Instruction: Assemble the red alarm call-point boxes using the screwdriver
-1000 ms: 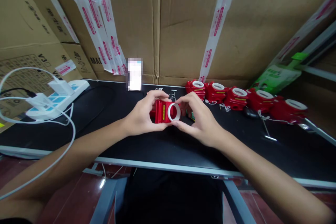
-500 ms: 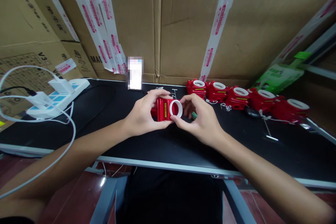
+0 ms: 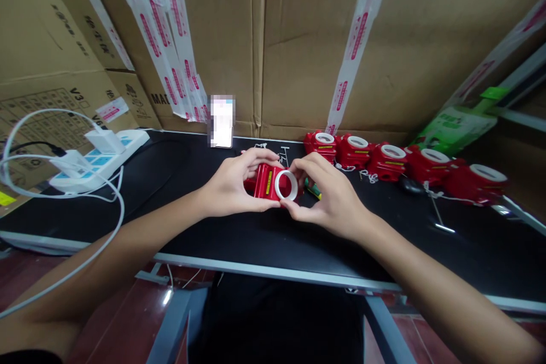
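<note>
Both hands hold one red housing (image 3: 267, 181) above the worktop's (image 3: 128, 205) middle: left grip (image 3: 232, 185) clenched on its body, right grip (image 3: 330, 199) pinching its white ring (image 3: 285, 184)

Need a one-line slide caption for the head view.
Left hand and right hand hold a red plastic part with a white ring above a black table; five like parts line the back.
</note>
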`<state>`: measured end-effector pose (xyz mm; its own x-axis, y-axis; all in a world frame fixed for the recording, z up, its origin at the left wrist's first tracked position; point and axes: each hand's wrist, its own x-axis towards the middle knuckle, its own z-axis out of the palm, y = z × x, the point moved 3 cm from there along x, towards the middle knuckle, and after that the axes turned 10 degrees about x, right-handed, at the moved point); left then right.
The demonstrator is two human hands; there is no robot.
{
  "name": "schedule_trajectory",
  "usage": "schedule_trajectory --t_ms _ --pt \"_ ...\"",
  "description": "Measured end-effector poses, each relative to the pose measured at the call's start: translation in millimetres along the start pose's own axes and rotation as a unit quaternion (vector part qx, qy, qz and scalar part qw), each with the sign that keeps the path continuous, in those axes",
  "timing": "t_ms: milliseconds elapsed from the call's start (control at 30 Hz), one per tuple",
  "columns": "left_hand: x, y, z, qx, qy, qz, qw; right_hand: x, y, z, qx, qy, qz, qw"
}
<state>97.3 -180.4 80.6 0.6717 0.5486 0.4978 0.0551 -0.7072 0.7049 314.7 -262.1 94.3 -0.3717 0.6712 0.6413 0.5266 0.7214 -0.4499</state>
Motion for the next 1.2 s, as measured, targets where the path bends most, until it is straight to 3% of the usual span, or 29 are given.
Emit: schedule_trajectory --t_ms 133,267,433,567,767,933,1200 --pt "2 0 -8.8 -0.042 -0.057 -0.029 0.997 -1 0 -5 0.006 -0.042 -0.059 0.997" --pt "4 2 -14.9 -0.061 -0.065 -0.029 0.996 -2 -4 -9 0.038 -0.047 -0.069 0.996" --pt "2 7 -12.4 0.033 0.011 0.064 0.997 -2 -4 -5 0.046 -0.011 -0.006 0.999" --pt "-2 10 -8.9 0.134 0.082 0.170 0.973 -4 -2 2 0.021 0.043 0.035 0.998" --pt "-3 18 -2.1 0.226 0.108 0.212 0.945 -6 -10 7 0.045 0.105 0.044 0.993" --pt "-5 17 1.9 0.238 0.115 0.206 0.942 -6 -12 10 0.106 0.121 0.077 0.984" --pt "-7 12 2.9 0.175 0.094 0.138 0.970 -3 -14 8 0.085 0.115 0.030 0.989"
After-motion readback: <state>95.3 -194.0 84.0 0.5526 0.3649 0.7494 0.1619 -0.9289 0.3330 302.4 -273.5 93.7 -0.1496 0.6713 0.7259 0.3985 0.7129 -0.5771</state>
